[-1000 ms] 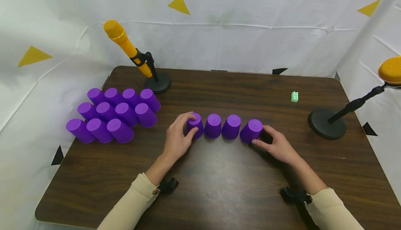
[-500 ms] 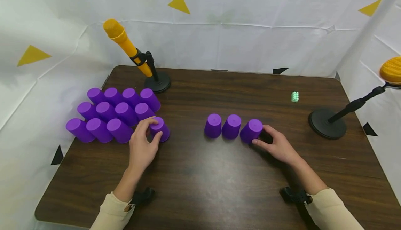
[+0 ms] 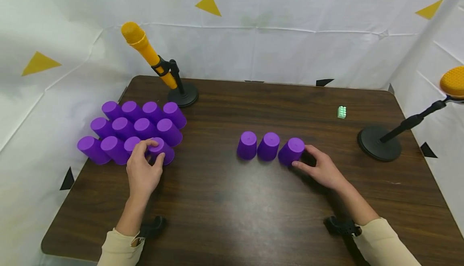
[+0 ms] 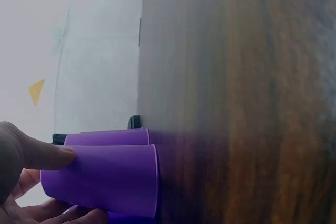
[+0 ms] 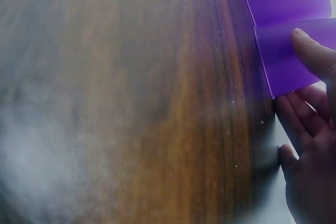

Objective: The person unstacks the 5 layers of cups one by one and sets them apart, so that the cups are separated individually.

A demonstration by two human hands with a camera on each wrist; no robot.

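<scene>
In the head view my left hand (image 3: 143, 174) grips an upside-down purple cup (image 3: 164, 149) at the right end of the front row of a block of like cups (image 3: 115, 149). Thumb and fingers sit on opposite sides of that cup (image 4: 110, 177) in the left wrist view, its rim close to the tabletop. Right of centre, three more purple cups stand upside down in a short row, including a middle cup (image 3: 268, 147) and a left cup (image 3: 247, 146). My right hand (image 3: 322, 170) holds the rightmost cup (image 3: 291, 151) of them between thumb and fingers.
An orange microphone (image 3: 146, 52) on a black stand is behind the cup block. At the right, another stand (image 3: 380, 143) carries an orange round head (image 3: 453, 81). A small mint-green toy brick (image 3: 342, 112) lies towards the back of the brown table (image 3: 224, 225).
My left hand has taken the leftmost cup of the short row and carried it left to the end of the block's front row. The right hand and its cup have stayed put.
</scene>
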